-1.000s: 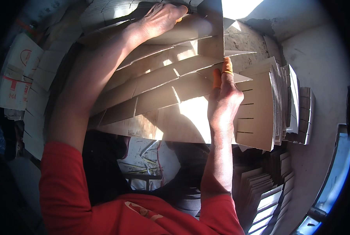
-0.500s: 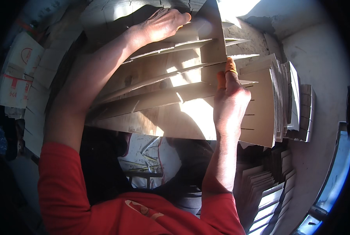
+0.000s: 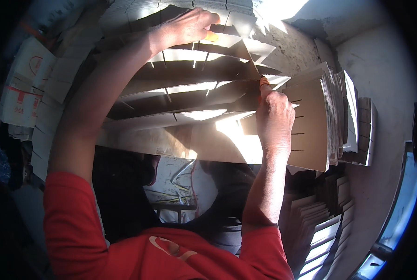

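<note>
Several slotted cardboard strips (image 3: 190, 91) stand on edge, roughly side by side, over a wooden board (image 3: 208, 142). A crosswise cardboard strip (image 3: 251, 59) runs across their right ends and meets them there. My left hand (image 3: 187, 27), with orange covers on its fingertips, is closed at the upper edge of the farthest strip (image 3: 229, 41). My right hand (image 3: 276, 114) pinches the near end of the crosswise strip, an orange cover showing on one fingertip. Some of its fingers are hidden behind the hand.
A stack of slotted cardboard sheets (image 3: 311, 126) stands right of my right hand, with more bundles behind it. Another pile (image 3: 176, 7) lies at the far edge. White boxes with red marks (image 3: 24, 86) are at the left. More cardboard pieces (image 3: 311, 224) stand low at the right.
The crosswise strip has tipped lower, and the long strips now stand more upright, spread apart, with their slots showing. My left hand has shifted slightly left; my right hand has lowered slightly.
</note>
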A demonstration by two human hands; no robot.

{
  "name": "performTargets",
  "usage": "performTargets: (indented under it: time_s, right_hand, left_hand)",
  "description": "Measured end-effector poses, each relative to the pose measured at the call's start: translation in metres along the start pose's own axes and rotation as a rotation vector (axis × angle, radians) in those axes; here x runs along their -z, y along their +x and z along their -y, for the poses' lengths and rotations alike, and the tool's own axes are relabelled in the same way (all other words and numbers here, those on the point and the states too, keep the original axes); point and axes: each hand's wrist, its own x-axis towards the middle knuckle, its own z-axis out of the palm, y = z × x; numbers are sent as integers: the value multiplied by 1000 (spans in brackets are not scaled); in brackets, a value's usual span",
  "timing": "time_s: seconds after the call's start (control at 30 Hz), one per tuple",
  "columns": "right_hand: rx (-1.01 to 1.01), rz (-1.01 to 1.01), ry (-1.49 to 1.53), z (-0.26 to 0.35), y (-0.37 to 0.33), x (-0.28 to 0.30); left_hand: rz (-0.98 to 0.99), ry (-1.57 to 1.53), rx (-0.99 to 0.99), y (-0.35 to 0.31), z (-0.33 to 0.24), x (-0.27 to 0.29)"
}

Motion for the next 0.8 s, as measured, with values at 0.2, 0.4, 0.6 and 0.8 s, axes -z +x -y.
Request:
performTargets:
  time_s: [0.2,0.4,0.6,0.8]
  right_hand:
    - [-5,20,-79,-12,3,-10]
    - [-79,-205,167,-27,-17,20]
    - [-221,-398,-314,-126,-50,5]
    - [-341,-229,-585,-209,-87,-4]
  left_hand:
    - [-84,-108,78,-52,15,28]
    - [-70,-54,27,-103,29,24]
    - [213,83,159,-120,33,24]
    - [-297,166,215,-138,-30,46]
